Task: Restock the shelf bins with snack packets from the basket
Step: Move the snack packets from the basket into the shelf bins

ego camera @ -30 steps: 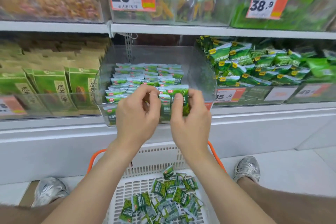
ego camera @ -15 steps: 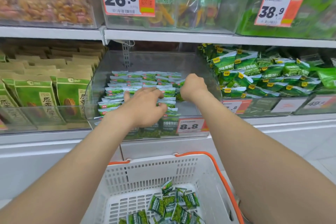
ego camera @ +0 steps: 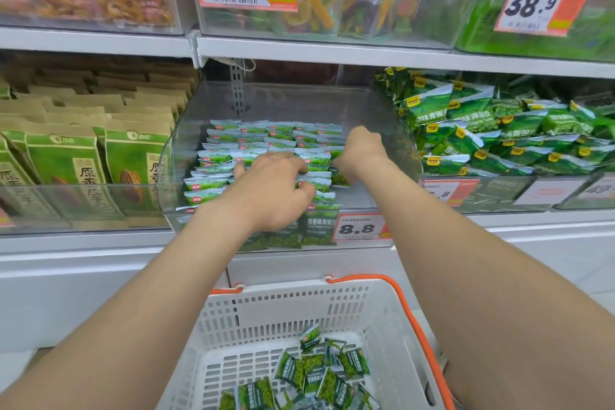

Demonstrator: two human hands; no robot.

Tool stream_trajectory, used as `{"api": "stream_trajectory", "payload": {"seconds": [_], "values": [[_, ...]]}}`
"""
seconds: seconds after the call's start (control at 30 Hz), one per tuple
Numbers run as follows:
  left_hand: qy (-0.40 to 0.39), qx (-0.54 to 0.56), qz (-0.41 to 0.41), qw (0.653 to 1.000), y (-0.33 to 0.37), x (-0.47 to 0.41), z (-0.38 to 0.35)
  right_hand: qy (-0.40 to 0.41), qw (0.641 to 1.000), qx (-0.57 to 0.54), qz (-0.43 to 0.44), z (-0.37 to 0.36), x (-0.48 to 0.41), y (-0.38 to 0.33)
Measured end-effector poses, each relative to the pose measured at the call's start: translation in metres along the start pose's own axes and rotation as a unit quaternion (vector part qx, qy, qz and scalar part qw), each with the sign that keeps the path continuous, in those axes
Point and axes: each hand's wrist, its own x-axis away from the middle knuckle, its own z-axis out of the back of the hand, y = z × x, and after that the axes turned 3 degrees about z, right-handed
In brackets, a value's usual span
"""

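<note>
Clear bin (ego camera: 299, 103), 8.8 price tag (ego camera: 357, 227) on its front. Snack packets (ego camera: 276, 136) lie in neat rows inside the bin, filling its left and middle. Left hand (ego camera: 273, 190) is inside the bin near the front, fingers loosely spread, resting on the rows. Right hand (ego camera: 361, 151) is inside the bin at the rows' right edge, fingers curled away from camera; can't tell if it grips anything. Basket (ego camera: 299, 313) sits directly below the bin, loose packets (ego camera: 316, 373) in it.
</note>
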Motion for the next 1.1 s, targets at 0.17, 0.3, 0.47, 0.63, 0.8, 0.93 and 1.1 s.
{"api": "stream_trajectory", "payload": {"seconds": [0.17, 0.3, 0.47, 0.63, 0.8, 0.93, 1.1], "values": [[0.168, -0.048, -0.009, 0.985, 0.001, 0.011, -0.003, 0.015, 0.999, 0.011, 0.028, 0.016, 0.024, 0.009], [0.328, -0.051, -0.016, 0.943, 0.009, 0.027, -0.012, 0.075, 0.99, 0.018, 0.116, 0.029, 0.068, 0.01], [0.488, 0.002, -0.082, 0.869, 0.015, 0.062, -0.042, 0.274, 0.919, -0.076, 0.274, 0.013, 0.138, 0.022], [0.431, 0.03, -0.133, 0.892, -0.01, 0.095, -0.102, 0.237, 0.902, -0.057, 0.355, -0.046, 0.191, 0.051], [0.166, -0.009, -0.04, 0.985, -0.058, 0.123, -0.175, -0.06, 0.94, 0.093, 0.323, -0.113, 0.205, 0.089], [-0.163, -0.079, 0.094, 0.979, -0.094, 0.147, -0.23, -0.368, 0.881, 0.173, 0.241, -0.159, 0.213, 0.115], [-0.307, -0.033, 0.204, 0.929, -0.133, 0.18, -0.302, -0.463, 0.838, 0.198, 0.211, -0.193, 0.222, 0.13]]}}
